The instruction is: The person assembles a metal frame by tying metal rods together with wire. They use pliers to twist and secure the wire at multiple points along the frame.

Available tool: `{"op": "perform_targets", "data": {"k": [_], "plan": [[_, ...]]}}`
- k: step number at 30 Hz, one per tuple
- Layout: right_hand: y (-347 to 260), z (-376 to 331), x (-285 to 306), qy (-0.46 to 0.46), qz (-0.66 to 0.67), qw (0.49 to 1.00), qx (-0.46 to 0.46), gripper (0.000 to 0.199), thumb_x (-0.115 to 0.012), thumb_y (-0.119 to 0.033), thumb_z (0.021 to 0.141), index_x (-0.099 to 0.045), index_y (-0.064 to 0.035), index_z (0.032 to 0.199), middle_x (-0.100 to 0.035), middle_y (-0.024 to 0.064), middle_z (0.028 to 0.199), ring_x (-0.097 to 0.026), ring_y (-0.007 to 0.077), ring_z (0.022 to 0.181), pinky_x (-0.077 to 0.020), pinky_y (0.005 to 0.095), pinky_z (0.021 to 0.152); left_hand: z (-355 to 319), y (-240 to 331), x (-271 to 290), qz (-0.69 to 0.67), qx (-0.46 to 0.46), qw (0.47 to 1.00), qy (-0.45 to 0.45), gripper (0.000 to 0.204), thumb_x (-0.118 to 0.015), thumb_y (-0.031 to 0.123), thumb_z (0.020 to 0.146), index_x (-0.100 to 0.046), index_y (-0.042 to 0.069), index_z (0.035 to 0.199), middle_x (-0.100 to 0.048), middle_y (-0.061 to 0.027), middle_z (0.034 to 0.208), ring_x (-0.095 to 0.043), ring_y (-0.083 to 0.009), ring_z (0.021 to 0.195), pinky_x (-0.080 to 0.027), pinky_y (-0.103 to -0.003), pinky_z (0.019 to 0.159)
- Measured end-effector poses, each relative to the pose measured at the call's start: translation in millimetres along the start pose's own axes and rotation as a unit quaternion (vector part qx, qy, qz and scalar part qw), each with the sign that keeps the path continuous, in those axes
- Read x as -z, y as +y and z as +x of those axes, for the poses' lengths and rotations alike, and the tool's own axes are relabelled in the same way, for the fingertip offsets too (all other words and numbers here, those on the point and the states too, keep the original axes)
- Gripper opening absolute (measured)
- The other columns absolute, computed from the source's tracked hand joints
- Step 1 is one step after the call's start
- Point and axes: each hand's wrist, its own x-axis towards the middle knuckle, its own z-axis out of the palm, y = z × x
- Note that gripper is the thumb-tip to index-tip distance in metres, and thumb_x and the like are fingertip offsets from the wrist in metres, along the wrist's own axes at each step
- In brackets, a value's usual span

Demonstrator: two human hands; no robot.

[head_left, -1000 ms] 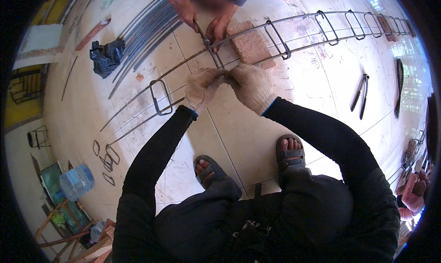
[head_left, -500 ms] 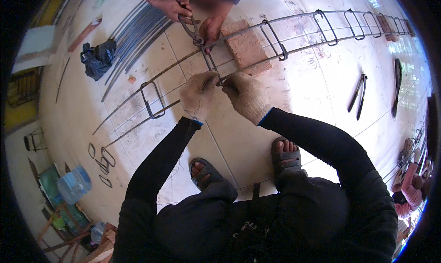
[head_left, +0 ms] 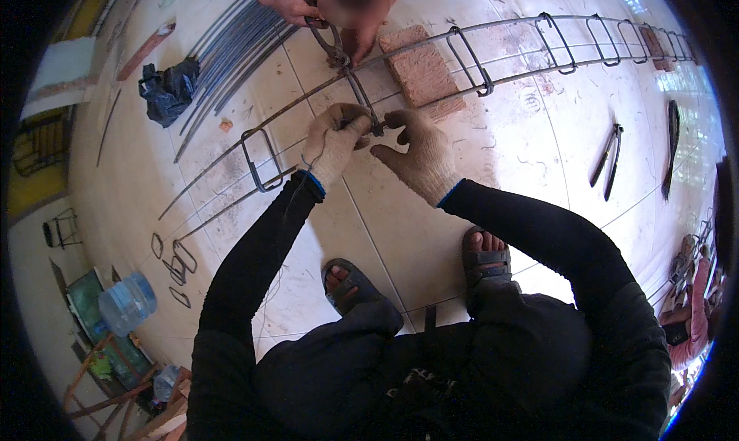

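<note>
Long steel bars with square stirrups form a rebar frame [head_left: 523,73] slanting across the floor. At one stirrup [head_left: 360,91], my gloved left hand [head_left: 332,144] is closed, with thin tie wire [head_left: 316,155] running from it down along my sleeve. My gloved right hand [head_left: 422,154] is just right of the stirrup's near corner, thumb and fingers apart, fingertips close to the bar. Whether they touch it I cannot tell. On the far side of the same stirrup, a co-worker's hand [head_left: 289,3] works pincers [head_left: 331,48] at the joint.
A brick [head_left: 422,67] lies under the frame. More bars [head_left: 239,52] and a black plastic bag [head_left: 165,92] are at the far left. Loose stirrups [head_left: 180,262] lie left, with a water jug [head_left: 127,304] beyond. Another pair of pincers [head_left: 606,162] and a dark wire bundle [head_left: 672,148] lie right.
My right hand's fingers have spread away from the joint. My left hand has shifted slightly up and left. The co-worker's pincers have moved slightly right, and their other hand has drawn back.
</note>
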Motion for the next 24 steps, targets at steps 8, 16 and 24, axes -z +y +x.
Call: {"op": "perform_targets", "data": {"k": [8,16,24], "plan": [[5.8,13.7,8.7,0.074,-0.204,0.955,0.203,0.045,-0.093,-0.030,0.071,-0.075,-0.0101,0.107,-0.069,0.0118,0.109,-0.065,0.0328,0.107,-0.0512,0.0466,0.088,3.3,-3.6,6.3,0.005,0.001,1.000,-0.010,0.023,-0.071,0.016,0.101,-0.069,0.001,0.118,-0.072,-0.0049,0.102,-0.069,-0.0130,0.085,-0.061,-0.027,0.071],[9.4,39.2,1.5,0.053,-0.201,0.952,0.226,0.022,-0.089,-0.035,0.074,-0.078,-0.0156,0.076,-0.068,0.0063,0.084,-0.064,0.0318,0.086,-0.0493,0.0458,0.076,-0.6,2.8,5.3,0.049,-0.033,0.998,-0.016,0.019,-0.070,0.015,0.100,-0.071,0.002,0.114,-0.073,-0.0054,0.098,-0.070,-0.0134,0.087,-0.058,-0.026,0.072],[13.4,37.9,-4.6,0.050,-0.214,0.952,0.211,0.019,-0.088,-0.033,0.075,-0.079,-0.0161,0.075,-0.065,0.0075,0.082,-0.066,0.0311,0.083,-0.0492,0.0461,0.072,-4.4,-6.9,10.7,0.174,-0.052,0.983,0.021,0.028,-0.070,0.021,0.101,-0.074,0.001,0.120,-0.078,-0.0093,0.112,-0.073,-0.0208,0.096,-0.058,-0.034,0.089]]}}
